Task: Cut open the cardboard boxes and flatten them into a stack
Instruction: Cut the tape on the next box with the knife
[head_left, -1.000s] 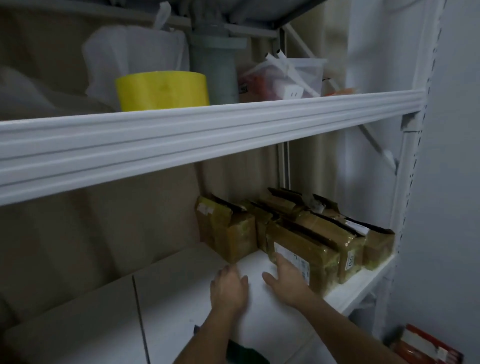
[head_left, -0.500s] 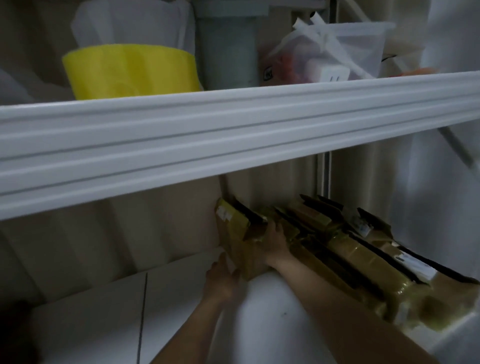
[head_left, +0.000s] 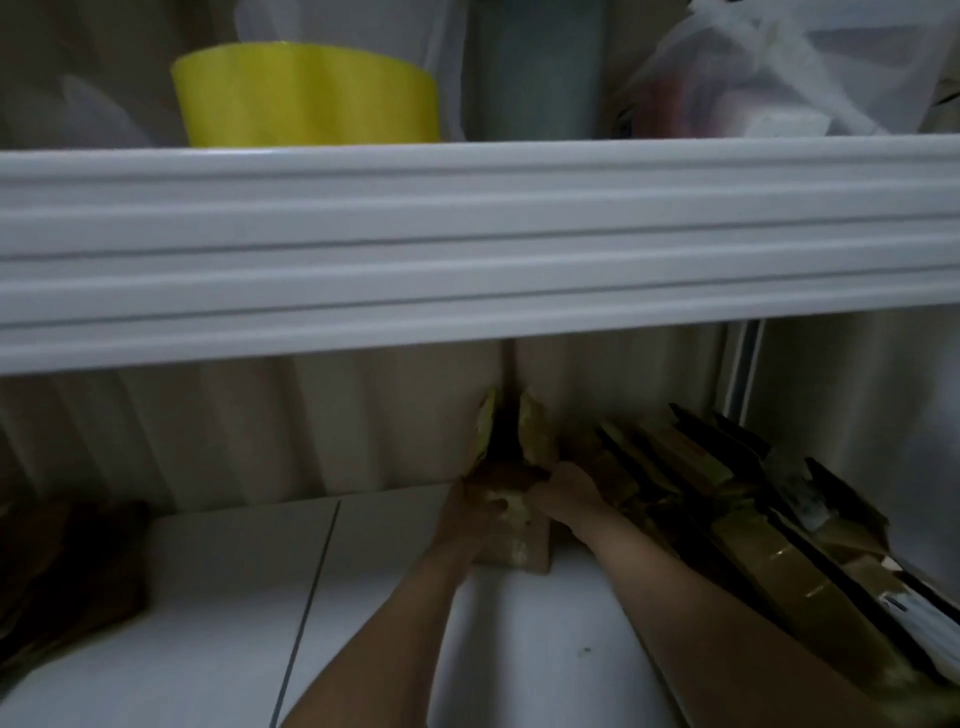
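With the left hand (head_left: 470, 512) and right hand (head_left: 563, 491) both clamped on the leftmost cardboard box (head_left: 511, 499) at the back of the lower shelf (head_left: 208, 597), a careless pull risked toppling the leaning row of boxes (head_left: 737, 525) beside it.

Dim, low-contrast wide-angle view, soft and slightly motion-blurred all over, brightest on the white shelf rail (head_left: 467, 244) with faint sheen, deep shadow under it in the lower-left corner and around the cardboard boxes (head_left: 753, 545), shelf edges bowed by lens distortion, details grainy.
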